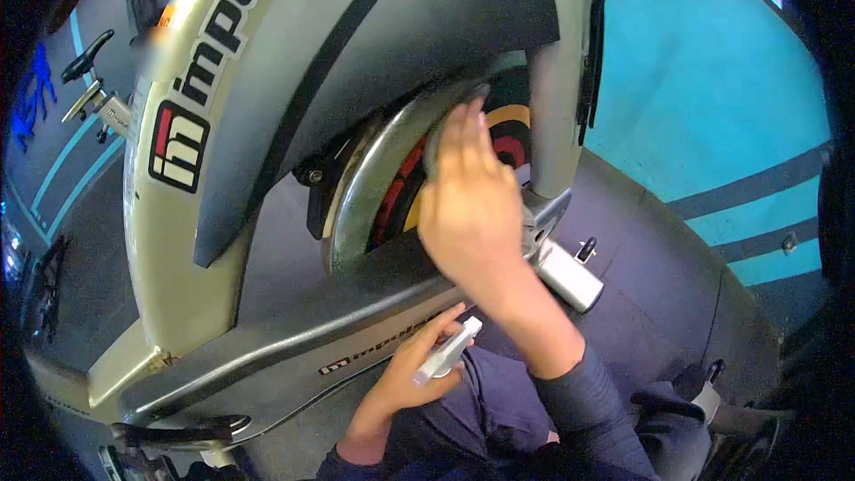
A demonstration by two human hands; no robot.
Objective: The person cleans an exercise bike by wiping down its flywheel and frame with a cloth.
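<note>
My right hand reaches up to the flywheel of a silver and grey exercise bike. Its fingers lie straight and close together against the wheel's face, slightly blurred. A grey edge, apparently a cloth, shows beside the fingers and past their tips; most of it is hidden under the hand. Lower down, by the bike's bottom frame bar, my left hand is wrapped round a white spray bottle, seen from above at its trigger head. The nozzle points up and to the right.
A white cylindrical foot of the bike stands right of my right forearm. Another exercise bike with a black saddle is at the far left. A turquoise wall rises at the right, above dark floor tiles. A cable runs along the frame.
</note>
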